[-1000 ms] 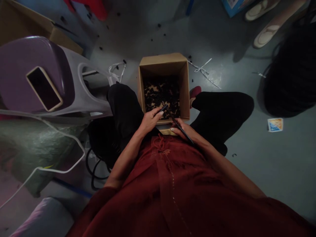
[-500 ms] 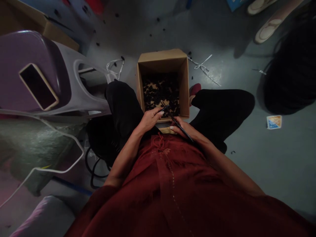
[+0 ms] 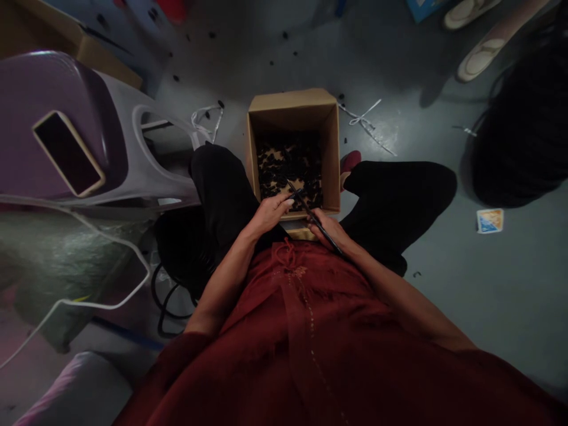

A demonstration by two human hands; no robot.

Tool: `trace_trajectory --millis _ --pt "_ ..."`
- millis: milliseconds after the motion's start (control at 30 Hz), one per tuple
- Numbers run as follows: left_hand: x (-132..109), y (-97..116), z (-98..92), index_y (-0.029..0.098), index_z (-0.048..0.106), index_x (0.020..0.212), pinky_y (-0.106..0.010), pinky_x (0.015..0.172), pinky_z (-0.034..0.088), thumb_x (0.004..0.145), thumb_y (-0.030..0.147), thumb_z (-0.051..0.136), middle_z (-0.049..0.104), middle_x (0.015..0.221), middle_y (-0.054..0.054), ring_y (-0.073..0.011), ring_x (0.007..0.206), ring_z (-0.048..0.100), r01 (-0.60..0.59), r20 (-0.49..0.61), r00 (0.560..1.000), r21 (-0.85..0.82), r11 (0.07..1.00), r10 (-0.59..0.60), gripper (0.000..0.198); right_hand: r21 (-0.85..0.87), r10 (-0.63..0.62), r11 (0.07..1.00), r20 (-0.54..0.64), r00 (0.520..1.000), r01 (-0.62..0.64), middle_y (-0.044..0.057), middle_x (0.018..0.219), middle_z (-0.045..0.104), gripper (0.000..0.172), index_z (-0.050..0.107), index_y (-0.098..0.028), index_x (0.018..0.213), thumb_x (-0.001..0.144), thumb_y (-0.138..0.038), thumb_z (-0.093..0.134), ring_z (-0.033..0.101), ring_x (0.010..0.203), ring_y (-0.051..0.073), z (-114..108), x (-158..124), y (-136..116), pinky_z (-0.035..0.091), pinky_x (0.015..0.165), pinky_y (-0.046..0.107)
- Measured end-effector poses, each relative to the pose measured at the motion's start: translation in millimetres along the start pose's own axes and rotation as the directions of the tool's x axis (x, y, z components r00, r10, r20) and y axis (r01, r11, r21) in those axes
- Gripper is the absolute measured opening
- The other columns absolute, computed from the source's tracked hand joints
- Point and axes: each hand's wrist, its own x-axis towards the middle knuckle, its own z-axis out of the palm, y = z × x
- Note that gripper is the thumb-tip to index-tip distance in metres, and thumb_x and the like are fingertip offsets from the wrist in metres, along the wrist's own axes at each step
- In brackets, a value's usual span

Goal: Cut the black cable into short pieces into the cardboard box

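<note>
Between my knees stands an open cardboard box (image 3: 331,160) with many small black pieces (image 3: 306,148) scattered over its bottom. At its near edge, my left hand (image 3: 271,213) is closed, thumb and fingers pinching a small black piece (image 3: 297,193). My right hand (image 3: 331,229) grips a long, thin, dark stick-like tool (image 3: 328,238), whose exact kind I cannot make out. The tool slants up and left over the box rim, its narrow tip beside the black piece. Whether tip and piece touch is unclear.
A phone (image 3: 68,154) lies on a purple and grey plastic stool (image 3: 113,130) at left. White cord (image 3: 128,236) hangs below it. Black bits and string (image 3: 366,121) dot the floor. A large black bundle (image 3: 519,136) and another person's shoes (image 3: 481,59) are at right.
My right hand has shifted slightly, its fingers now wrapped more closely round the tool, which has slid a little up and left. My left hand stays nearly in place.
</note>
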Motion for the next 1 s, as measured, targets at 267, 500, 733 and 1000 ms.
trace_trajectory --millis 267,500,733,1000 --pt "4.2 -3.9 2.8 0.011 0.065 0.104 -0.02 0.059 0.035 0.09 0.036 0.043 0.051 0.065 0.001 -0.0097 0.061 0.045 0.007 0.008 1.0 -0.029 1.0 -0.007 0.036 0.006 0.004 1.0 -0.013 1.0 -0.004 0.004 0.081 0.062 0.026 0.051 -0.02 0.099 0.076 -0.026 0.042 0.057 0.072 0.019 4.6 3.3 8.5 0.038 0.064 0.027" --pt "8.4 -8.4 5.1 0.012 0.064 0.094 -0.02 0.057 0.034 0.09 0.033 0.044 0.049 0.064 0.001 -0.0092 0.059 0.043 0.023 0.005 1.0 -0.071 0.997 -0.022 0.03 -0.006 -0.022 1.0 -0.047 0.999 0.021 0.003 0.077 0.062 0.025 0.051 -0.021 0.1 0.077 -0.027 0.042 0.056 0.07 0.019 10.6 6.7 15.9 0.037 0.064 0.026" --pt "12.2 -12.8 7.8 0.012 0.06 0.08 -0.02 0.056 0.032 0.088 0.032 0.044 0.048 0.062 0.002 -0.0088 0.058 0.042 0.026 -0.005 1.0 -0.07 0.997 -0.027 0.027 -0.045 -0.017 0.999 -0.059 0.998 0.014 0.003 0.078 0.062 0.025 0.051 -0.021 0.099 0.076 -0.027 0.042 0.057 0.07 0.019 14.0 9.4 20.4 0.037 0.064 0.027" --pt "15.1 -17.4 9.0 0.014 0.056 0.074 -0.02 0.056 0.032 0.089 0.035 0.044 0.049 0.062 0.002 -0.0089 0.058 0.043 0.023 0.0 1.0 -0.036 0.999 -0.023 0.029 -0.053 -0.05 0.997 -0.055 0.997 0.047 0.004 0.079 0.063 0.025 0.051 -0.021 0.099 0.077 -0.026 0.042 0.058 0.071 0.019 15.3 10.4 24.9 0.038 0.064 0.026"
